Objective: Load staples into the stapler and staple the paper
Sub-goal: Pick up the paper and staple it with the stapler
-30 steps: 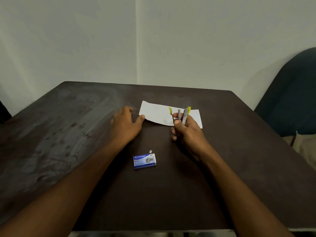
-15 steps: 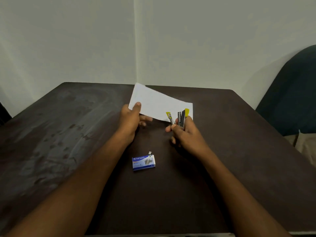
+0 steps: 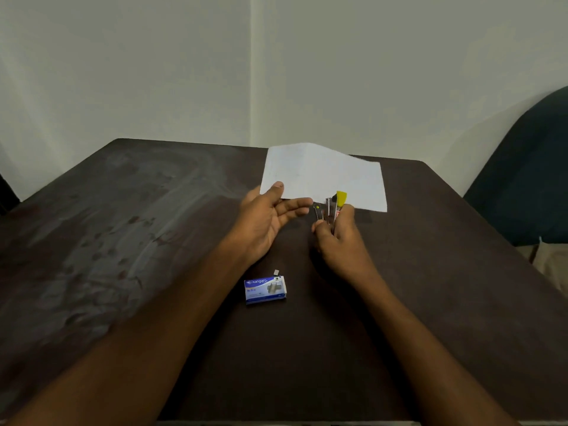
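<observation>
A white sheet of paper point(image 3: 322, 176) is held up off the table, tilted toward me. My left hand point(image 3: 264, 219) pinches its lower left corner, thumb on top and fingers underneath. My right hand point(image 3: 341, 244) grips a small yellow and metal stapler point(image 3: 333, 206) with its jaws spread apart, pointing up at the paper's lower edge. The stapler's tips sit just in front of that edge; whether the paper lies between the jaws cannot be told. A blue staple box point(image 3: 266, 289) lies on the table near me, with a small strip of staples point(image 3: 276, 272) just behind it.
The dark brown table point(image 3: 123, 241) has scuffed pale marks on its left half. A dark blue chair back point(image 3: 528, 186) stands off the right edge. Pale walls meet in a corner behind the table.
My left hand has picked the paper up off the table and raised it higher and to the right. My right hand holds the stapler at about the same place, close to the paper's lower edge.
</observation>
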